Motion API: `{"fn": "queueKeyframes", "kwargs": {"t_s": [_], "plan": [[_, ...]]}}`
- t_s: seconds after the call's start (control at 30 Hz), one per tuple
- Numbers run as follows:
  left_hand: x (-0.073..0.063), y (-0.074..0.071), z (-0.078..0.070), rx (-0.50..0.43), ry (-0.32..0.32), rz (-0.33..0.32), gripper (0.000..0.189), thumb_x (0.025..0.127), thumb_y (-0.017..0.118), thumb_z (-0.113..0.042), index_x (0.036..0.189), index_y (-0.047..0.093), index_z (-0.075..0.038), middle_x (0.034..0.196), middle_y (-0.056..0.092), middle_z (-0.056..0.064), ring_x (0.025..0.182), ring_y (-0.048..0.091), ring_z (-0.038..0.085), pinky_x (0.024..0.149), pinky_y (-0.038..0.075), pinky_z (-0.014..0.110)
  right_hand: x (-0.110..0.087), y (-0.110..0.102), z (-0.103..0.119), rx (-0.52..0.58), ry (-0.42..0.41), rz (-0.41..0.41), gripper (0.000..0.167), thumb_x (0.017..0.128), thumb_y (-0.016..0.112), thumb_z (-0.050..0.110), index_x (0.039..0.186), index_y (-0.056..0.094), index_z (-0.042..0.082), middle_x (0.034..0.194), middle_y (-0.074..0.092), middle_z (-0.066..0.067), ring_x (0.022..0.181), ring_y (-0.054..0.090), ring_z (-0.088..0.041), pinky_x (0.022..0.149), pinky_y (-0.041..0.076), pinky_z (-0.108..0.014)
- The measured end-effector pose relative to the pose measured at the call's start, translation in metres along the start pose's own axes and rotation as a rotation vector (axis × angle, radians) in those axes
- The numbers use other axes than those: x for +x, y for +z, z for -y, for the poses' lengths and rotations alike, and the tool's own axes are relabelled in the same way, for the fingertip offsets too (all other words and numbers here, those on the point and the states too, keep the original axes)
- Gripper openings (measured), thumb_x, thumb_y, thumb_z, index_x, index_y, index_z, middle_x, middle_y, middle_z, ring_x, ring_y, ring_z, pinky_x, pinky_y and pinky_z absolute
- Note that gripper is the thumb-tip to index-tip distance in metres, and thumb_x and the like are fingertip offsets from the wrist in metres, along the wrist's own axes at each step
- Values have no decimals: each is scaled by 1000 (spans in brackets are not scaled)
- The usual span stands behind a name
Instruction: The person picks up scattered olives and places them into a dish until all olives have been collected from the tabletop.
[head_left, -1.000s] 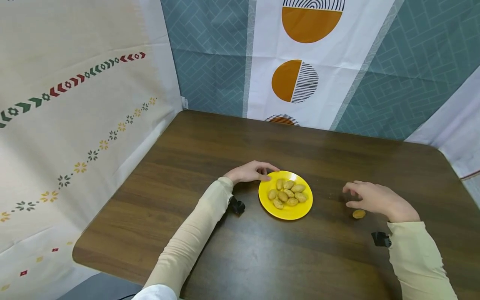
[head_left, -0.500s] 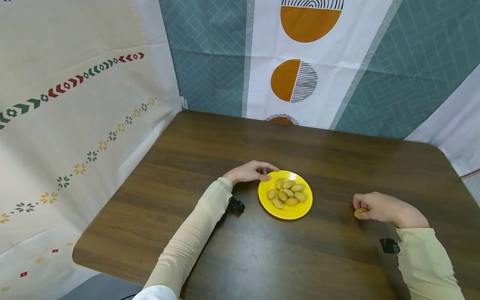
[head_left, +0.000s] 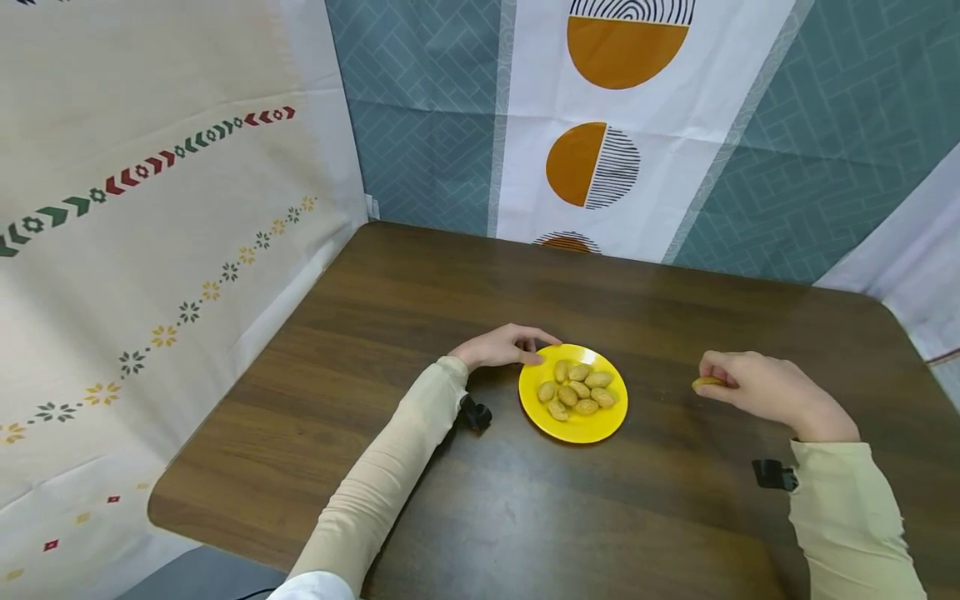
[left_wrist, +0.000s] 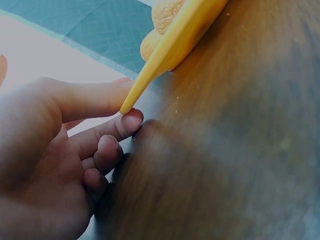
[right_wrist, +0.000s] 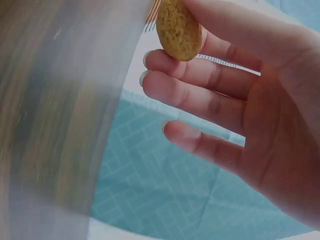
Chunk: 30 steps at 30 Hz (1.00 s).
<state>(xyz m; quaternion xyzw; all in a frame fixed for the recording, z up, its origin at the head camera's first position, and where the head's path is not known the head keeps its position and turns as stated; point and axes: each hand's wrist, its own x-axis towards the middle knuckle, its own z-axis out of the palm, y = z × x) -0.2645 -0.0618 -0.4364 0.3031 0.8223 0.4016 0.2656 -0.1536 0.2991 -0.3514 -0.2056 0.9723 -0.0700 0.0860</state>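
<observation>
My right hand [head_left: 776, 393] is raised over the right side of the table, pinching one oval, yellow-brown, rough-surfaced nut-like piece [right_wrist: 180, 31]. In the right wrist view the thumb lies along that piece, and the other fingers are bent and spread below it. A round yellow plate [head_left: 542, 417] sits left of this hand, with several similar nut-like pieces [head_left: 579, 391] lying on it. At the plate's left rim is my left hand [head_left: 498, 345]. The left wrist view has its thumb over the rim and a fingertip under it, pinching the edge.
The brown wooden table [head_left: 405, 292] has a rounded corner at front left. A patterned teal and white cloth [head_left: 427, 125] hangs behind it, and a cream cloth [head_left: 150, 292] hangs along the left. Black wrist cameras [head_left: 474, 412] are strapped to both sleeves.
My right hand first hovered above the loose nut-like piece, then came down and pinched it. Now it has lifted the piece off the table, farther from me. The left hand stays at the plate.
</observation>
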Motion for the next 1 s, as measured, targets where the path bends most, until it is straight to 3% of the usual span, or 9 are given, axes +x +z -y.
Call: {"fn": "queueKeyframes", "kwargs": {"t_s": [0.57,1.0], "plan": [[1,11,-2,-16,2,14,39,97,59,-22,135,58,-27,100,60,6,86,51,18,71,42,25,50,-3,58,54,-168,1,11,88,70,27,90,63,19,69,54,9,59,44,-7,54,39,-24],[3,16,-2,-21,2,6,39,96,60,-23,135,58,-25,100,59,5,87,51,17,73,42,24,67,0,82,80,-205,52,13,87,71,26,94,65,18,68,52,7,60,44,-8,56,39,-23]]}}
